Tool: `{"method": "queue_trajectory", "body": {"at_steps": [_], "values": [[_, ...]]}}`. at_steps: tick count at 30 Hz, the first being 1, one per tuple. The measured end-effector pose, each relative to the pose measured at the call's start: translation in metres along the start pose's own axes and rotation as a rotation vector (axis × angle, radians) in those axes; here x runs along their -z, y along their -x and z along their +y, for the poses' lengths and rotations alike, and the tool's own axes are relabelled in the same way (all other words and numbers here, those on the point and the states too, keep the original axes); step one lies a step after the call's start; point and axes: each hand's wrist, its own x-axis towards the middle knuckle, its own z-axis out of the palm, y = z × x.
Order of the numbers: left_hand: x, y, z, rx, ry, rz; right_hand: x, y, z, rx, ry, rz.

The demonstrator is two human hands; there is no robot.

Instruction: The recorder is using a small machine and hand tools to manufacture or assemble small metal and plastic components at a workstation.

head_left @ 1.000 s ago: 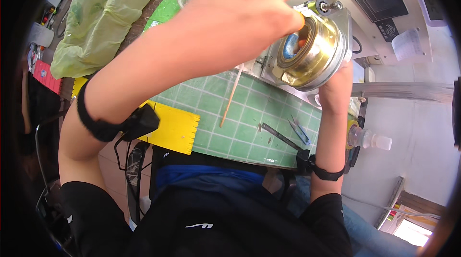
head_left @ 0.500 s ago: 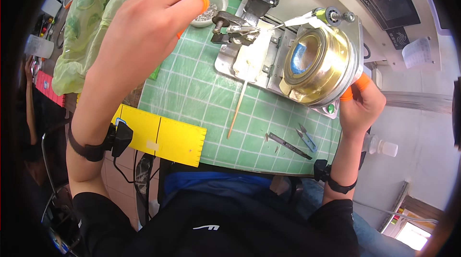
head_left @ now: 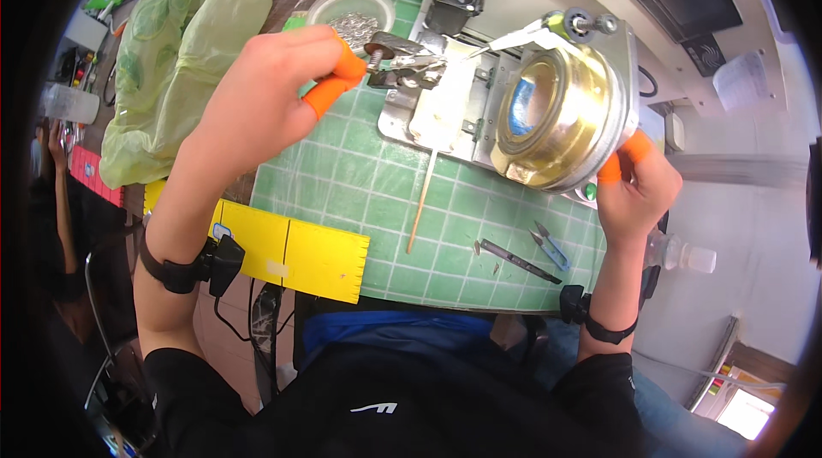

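Note:
Orange finger covers sit on the fingertips of both hands. My left hand is closed in a pinch at the left end of a small metal clamp with a screw; whatever lies between the fingertips is too small to make out. My right hand is closed at the lower right edge of a gold-coloured round drum on the bench machine, and what its fingers grip is hidden. A pale tapered nozzle points from the drum side toward the clamp. Under the clamp lies a whitish pad.
A tub of small silvery parts stands behind my left hand. The green cutting mat carries a thin wooden stick, a black craft knife and blue snips. A yellow sheet lies along the front edge, a greenish bag at left.
My left hand has come down from above the tub's edge to the clamp's left end, its fingers pinched. My right hand stays at the drum's edge. The whole view has shifted slightly.

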Motion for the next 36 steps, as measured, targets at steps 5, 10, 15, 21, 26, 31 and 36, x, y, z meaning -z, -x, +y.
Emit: {"method": "queue_trajectory", "body": {"at_steps": [5,10,15,21,26,31,36], "values": [[-0.010,-0.002,-0.005,0.441,0.365,0.072,0.008,0.008,-0.002,-0.091,-0.088,-0.052],[-0.003,-0.008,0.018,0.427,0.342,0.108,0.073,0.020,0.023,-0.018,0.126,0.203],[-0.001,-0.016,0.019,0.303,0.075,0.054,0.099,0.041,0.040,-0.144,0.283,0.155],[0.001,-0.019,0.024,0.329,0.014,0.023,0.084,0.058,0.050,-0.271,0.210,0.118],[0.004,-0.019,0.022,0.340,-0.020,0.018,0.078,0.068,0.055,-0.277,0.236,0.138],[0.000,-0.017,0.028,0.304,-0.010,0.066,0.048,0.082,0.048,-0.282,0.217,0.075],[0.008,-0.026,0.030,0.303,-0.014,-0.035,0.059,0.086,0.045,-0.543,0.109,0.120]]}}
